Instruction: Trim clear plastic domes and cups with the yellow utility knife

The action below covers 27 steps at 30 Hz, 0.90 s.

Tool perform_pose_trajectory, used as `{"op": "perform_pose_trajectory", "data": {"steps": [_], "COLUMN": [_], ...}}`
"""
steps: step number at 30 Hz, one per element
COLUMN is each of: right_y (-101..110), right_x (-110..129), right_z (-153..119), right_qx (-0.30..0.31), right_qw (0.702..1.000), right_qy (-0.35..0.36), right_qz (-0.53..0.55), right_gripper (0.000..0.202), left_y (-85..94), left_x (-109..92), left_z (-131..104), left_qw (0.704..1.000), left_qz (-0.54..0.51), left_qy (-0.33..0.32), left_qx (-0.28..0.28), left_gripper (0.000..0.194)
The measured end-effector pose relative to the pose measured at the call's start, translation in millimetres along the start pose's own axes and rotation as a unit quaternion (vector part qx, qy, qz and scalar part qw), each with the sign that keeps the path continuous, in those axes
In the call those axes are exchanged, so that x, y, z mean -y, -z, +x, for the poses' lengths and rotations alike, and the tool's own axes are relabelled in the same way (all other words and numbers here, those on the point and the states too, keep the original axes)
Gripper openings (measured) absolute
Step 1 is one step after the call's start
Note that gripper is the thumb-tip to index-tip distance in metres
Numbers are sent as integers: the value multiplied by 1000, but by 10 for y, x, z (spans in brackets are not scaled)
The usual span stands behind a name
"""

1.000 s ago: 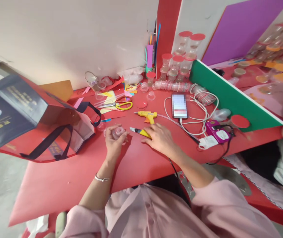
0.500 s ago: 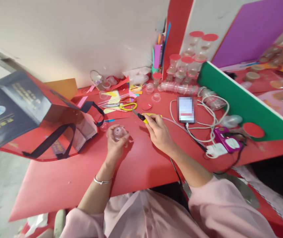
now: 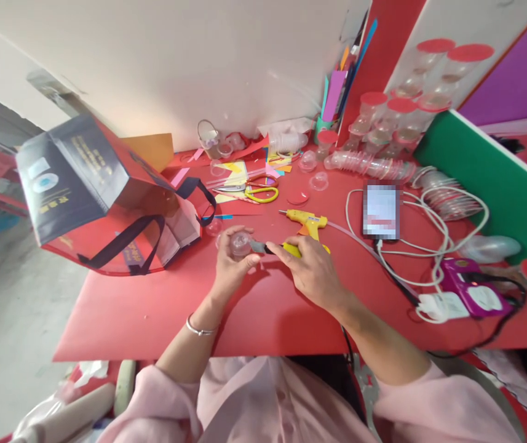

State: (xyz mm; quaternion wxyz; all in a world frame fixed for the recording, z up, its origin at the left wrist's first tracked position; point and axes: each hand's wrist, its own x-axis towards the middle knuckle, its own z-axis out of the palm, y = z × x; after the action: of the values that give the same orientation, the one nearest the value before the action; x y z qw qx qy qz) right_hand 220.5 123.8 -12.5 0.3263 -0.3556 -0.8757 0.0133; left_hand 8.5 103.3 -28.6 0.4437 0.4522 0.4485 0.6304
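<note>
My left hand curls its fingers and thumb round a small clear plastic cup, held just above the red table. In my right hand is a utility knife with a yellow handle, a black collar and a short grey blade. The blade points left and reaches the cup's right side; whether it touches the plastic I cannot tell. Just beyond my right hand lies a yellow glue gun, its nozzle pointing left. Yellow-handled scissors rest on paper scraps farther back.
At left, a red and dark-blue bag with black handles lies on the table. A phone, white cables and a purple power strip occupy the right. Stacked clear cups and red-lidded containers stand before a green divider.
My right hand has brought the knife blade over to the cup in my left hand. The glue gun now shows more fully. The view has shifted left.
</note>
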Motion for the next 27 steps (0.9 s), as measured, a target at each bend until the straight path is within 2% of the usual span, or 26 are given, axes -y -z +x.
{"op": "perform_pose_trajectory", "data": {"steps": [5, 8, 12, 16, 19, 23, 27], "right_y": [53, 95, 117, 93, 57, 7, -24], "right_x": [3, 46, 96, 98, 79, 42, 9], "right_z": [-1, 3, 3, -11, -22, -38, -65], "right_qx": [63, 87, 83, 80, 61, 49, 65], "right_qw": [998, 996, 995, 996, 997, 996, 994], "right_qy": [-12, -29, -47, -33, -11, -13, -16], "right_qz": [-12, 16, 23, -8, -39, -80, -90], "right_gripper": [56, 52, 41, 43, 44, 43, 45], "left_y": [-29, -63, -87, -68, -51, -48, -60], "left_x": [-58, -94, -106, -71, -47, -53, -62], "left_z": [-8, -15, -20, -15, 3, 48, 83], "left_qw": [1000, 1000, 1000, 1000, 999, 990, 989], "left_qz": [19, 9, 12, 9, -41, -120, -105], "left_qy": [-4, -4, -11, -22, 9, 67, 74], "left_qx": [-11, -9, 5, 14, 23, -22, -78], "left_gripper": [66, 65, 67, 68, 61, 49, 58]}}
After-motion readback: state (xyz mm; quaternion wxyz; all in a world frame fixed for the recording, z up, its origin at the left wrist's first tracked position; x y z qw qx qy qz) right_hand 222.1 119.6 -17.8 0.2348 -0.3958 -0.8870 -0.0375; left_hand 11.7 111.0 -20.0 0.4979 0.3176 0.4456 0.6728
